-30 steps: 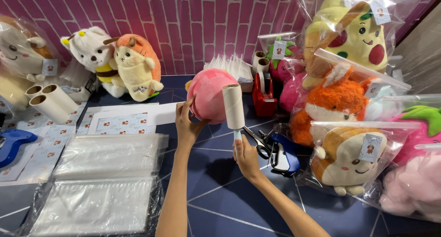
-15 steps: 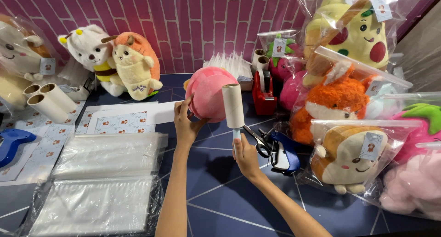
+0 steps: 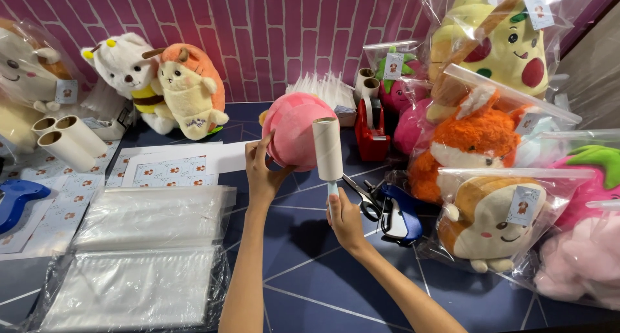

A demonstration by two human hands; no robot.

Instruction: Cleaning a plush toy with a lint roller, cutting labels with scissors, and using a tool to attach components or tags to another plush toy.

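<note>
head view, left hand fingers gripping pink plush, right hand fingers closed around lint roller touching plush, above counter

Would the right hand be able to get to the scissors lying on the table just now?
Probably not freely: the right hand is wrapped round the lint roller handle. The scissors lie uncovered just beside it, so it would need to put the roller down first.

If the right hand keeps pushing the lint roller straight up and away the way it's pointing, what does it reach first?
The right hand holds the lint roller upright beside the pink plush toy. Straight beyond the roller's tip, the stack of clear bags by the wall looks first, though depth is unclear.
</note>
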